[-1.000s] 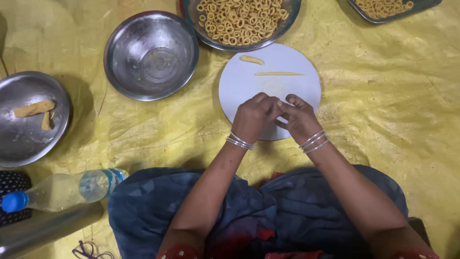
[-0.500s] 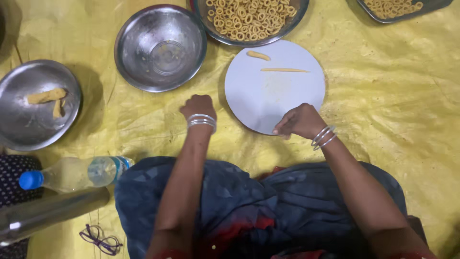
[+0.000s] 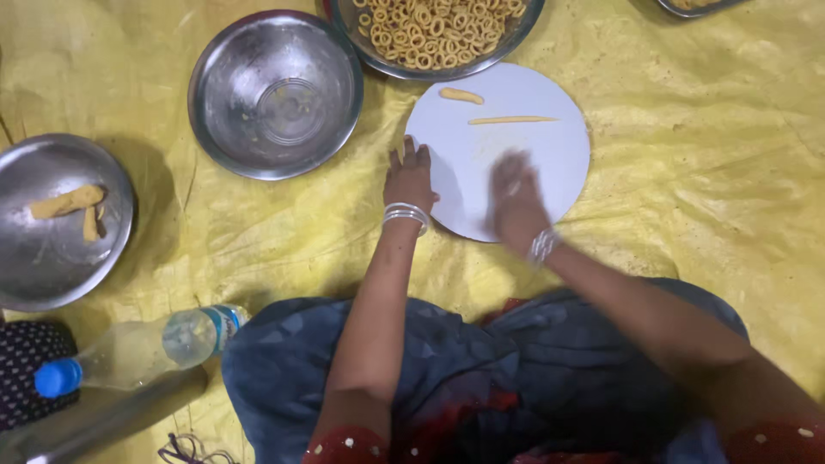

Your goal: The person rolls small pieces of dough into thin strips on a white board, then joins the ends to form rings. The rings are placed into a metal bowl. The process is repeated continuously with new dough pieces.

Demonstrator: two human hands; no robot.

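A round white board (image 3: 550, 163) lies on a yellow sheet in front of my lap. My left hand (image 3: 410, 176) rests flat at the board's left edge, fingers spread. My right hand (image 3: 516, 202) is blurred with motion, palm down on the board's middle; whether dough lies under it is hidden. A thin rolled dough strip (image 3: 513, 120) and a short dough piece (image 3: 461, 95) lie near the board's far edge. Bangles circle both wrists.
A steel tray of small dough rings (image 3: 434, 34) stands beyond the board. An empty steel bowl (image 3: 275, 93) sits at far left of it, a steel plate with dough lumps (image 3: 60, 219) further left. A plastic bottle (image 3: 137, 348) lies by my knee.
My left hand moved from the sheet up to the board's left edge. My right hand slid from the board's near rim onto its middle and is now blurred.
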